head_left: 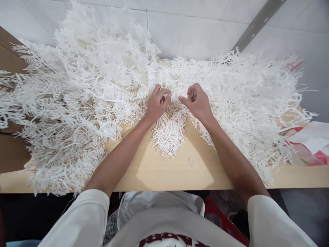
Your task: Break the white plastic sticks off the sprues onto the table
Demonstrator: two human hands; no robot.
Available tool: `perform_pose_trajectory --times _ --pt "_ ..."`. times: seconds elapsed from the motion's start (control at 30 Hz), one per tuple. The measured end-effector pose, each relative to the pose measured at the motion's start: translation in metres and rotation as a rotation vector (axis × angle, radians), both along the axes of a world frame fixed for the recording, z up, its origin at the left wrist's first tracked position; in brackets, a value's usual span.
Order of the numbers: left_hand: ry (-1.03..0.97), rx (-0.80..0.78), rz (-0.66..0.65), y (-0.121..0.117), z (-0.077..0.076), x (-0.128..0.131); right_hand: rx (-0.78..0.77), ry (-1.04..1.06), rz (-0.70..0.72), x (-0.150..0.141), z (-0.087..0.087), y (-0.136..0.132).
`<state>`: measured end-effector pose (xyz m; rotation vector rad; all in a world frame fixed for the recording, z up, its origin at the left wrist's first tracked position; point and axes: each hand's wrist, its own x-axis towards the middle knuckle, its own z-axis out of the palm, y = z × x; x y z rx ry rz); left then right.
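My left hand point(157, 104) and my right hand point(197, 101) meet at the middle of a wooden table point(164, 173), both pinched on a thin white plastic piece point(175, 97) held between them. Around and behind the hands lies a huge heap of white branched plastic sprues point(84, 89), higher on the left and spreading to the right point(252, 92). Just below the hands sits a small pile of short white sticks point(168, 135) on the bare wood, with one or two loose sticks point(190, 160) nearer me.
A white tiled wall point(195, 24) stands behind the table, with a grey metal strip point(257, 24) running diagonally. A red-and-white plastic bag point(312, 142) lies at the table's right end. A white bag point(159, 202) hangs below the front edge.
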<state>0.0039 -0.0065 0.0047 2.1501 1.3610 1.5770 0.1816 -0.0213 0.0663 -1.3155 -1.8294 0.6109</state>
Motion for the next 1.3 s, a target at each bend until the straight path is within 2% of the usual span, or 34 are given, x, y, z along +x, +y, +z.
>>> perform_pose_trajectory --times 0.2,0.33,0.5,0.7,0.87,1.0,1.17,1.3 --pt "0.081 -0.056 0.006 -0.006 0.003 0.002 -0.110 -0.207 0.125 -0.006 -0.004 -0.002" --pt "0.123 -0.059 -0.007 -0.007 0.004 0.003 -0.222 -0.147 0.128 -0.008 -0.007 -0.001" --pt "0.164 -0.049 0.002 -0.007 0.002 0.004 -0.126 -0.100 0.090 -0.010 -0.007 -0.002" --pt "0.132 -0.059 0.022 -0.010 0.005 0.003 -0.100 -0.182 0.311 -0.012 0.000 -0.010" --pt "0.119 -0.051 0.026 -0.011 0.006 0.003 -0.129 -0.134 0.374 -0.007 0.006 -0.013" --pt "0.108 -0.040 0.041 -0.010 0.006 0.003 -0.115 -0.120 0.353 -0.010 0.001 -0.013" --pt "0.081 -0.026 0.085 -0.009 0.005 0.003 -0.062 -0.163 0.134 -0.013 -0.006 -0.008" --pt "0.102 -0.015 0.093 -0.009 0.005 0.004 -0.037 -0.200 0.028 -0.012 -0.009 -0.009"
